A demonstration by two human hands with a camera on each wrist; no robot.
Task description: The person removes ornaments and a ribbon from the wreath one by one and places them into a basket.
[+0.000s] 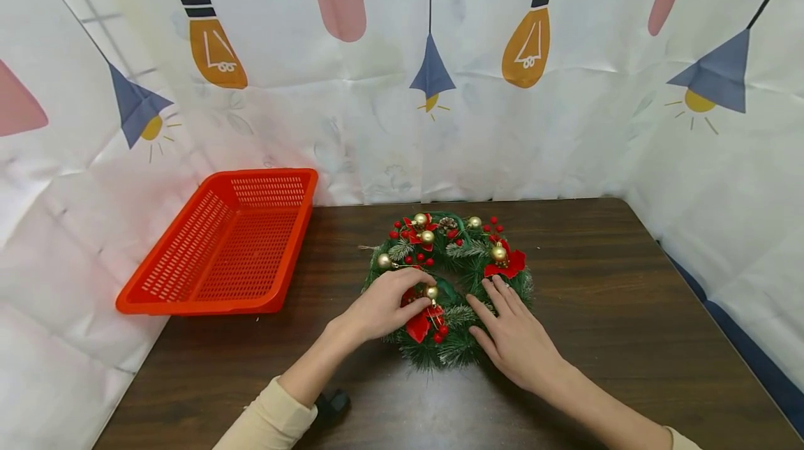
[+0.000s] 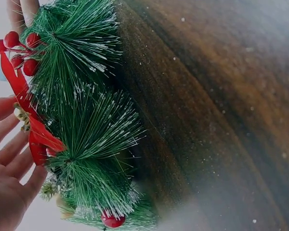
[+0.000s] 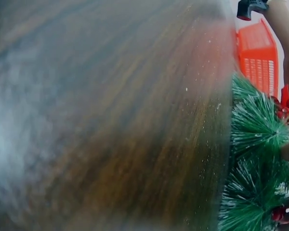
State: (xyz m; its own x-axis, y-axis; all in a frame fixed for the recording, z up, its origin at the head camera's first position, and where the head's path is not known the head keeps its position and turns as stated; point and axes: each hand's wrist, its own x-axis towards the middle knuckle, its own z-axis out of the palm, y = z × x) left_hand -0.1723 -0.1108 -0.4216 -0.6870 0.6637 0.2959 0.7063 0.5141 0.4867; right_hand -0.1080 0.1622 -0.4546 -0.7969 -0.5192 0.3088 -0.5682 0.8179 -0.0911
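Observation:
A green Christmas wreath (image 1: 461, 351) lies on the table, trimmed with red flowers, red berries, a pine cone and gold balls. My left hand (image 1: 386, 303) is over its front left part, thumb and forefinger curled about a gold ball (image 1: 431, 292) above a red flower (image 1: 417, 326). In the left wrist view this hand (image 2: 9, 178) is beside the red flower (image 2: 41, 134), and the ball cannot be made out. With fingers spread, my right hand (image 1: 518, 342) rests on the wreath's front right part. The right wrist view shows mostly table, with pine needles (image 3: 260, 130) at its edge.
A red plastic basket (image 1: 283, 282) stands at the table's back left, partly over the edge. The brown table (image 1: 603, 296) meets a white printed curtain (image 1: 377, 136) behind and at the sides. A black strap device (image 1: 333, 405) is at my left wrist.

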